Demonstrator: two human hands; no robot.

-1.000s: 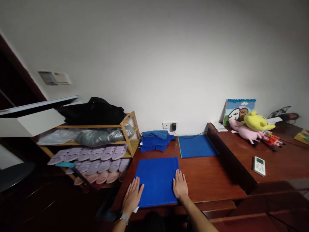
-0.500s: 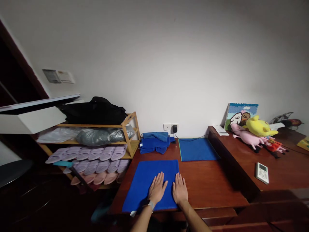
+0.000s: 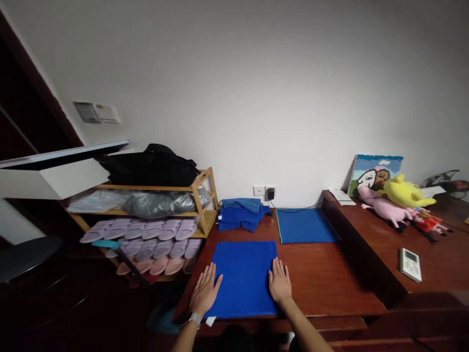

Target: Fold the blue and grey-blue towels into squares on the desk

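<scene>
A bright blue cloth (image 3: pixel 245 278) lies spread flat near the front edge of the brown wooden table (image 3: pixel 322 274), a white tag poking out at its lower left corner. My left hand (image 3: pixel 205 289) rests flat over the cloth's left edge, fingers stretched out and a watch band on the wrist. On the opposite edge lies my right hand (image 3: pixel 280 281), palm down with fingers extended. Neither hand grasps anything. Behind the cloth, a second blue cloth (image 3: pixel 308 226) with a green border lies flat by the wall.
Crumpled blue cloths (image 3: pixel 240 215) sit at the table's back left, beside a plugged-in charger (image 3: pixel 270 193). Left stands a wooden shoe rack (image 3: pixel 205 222) with slippers and a black bag (image 3: pixel 150 166). On the higher right surface are plush toys (image 3: pixel 403 193) and a white remote (image 3: pixel 410 264).
My left hand has slid left from the cloth's middle to its left edge. My right hand stays at the right edge. The whole view has shifted slightly.
</scene>
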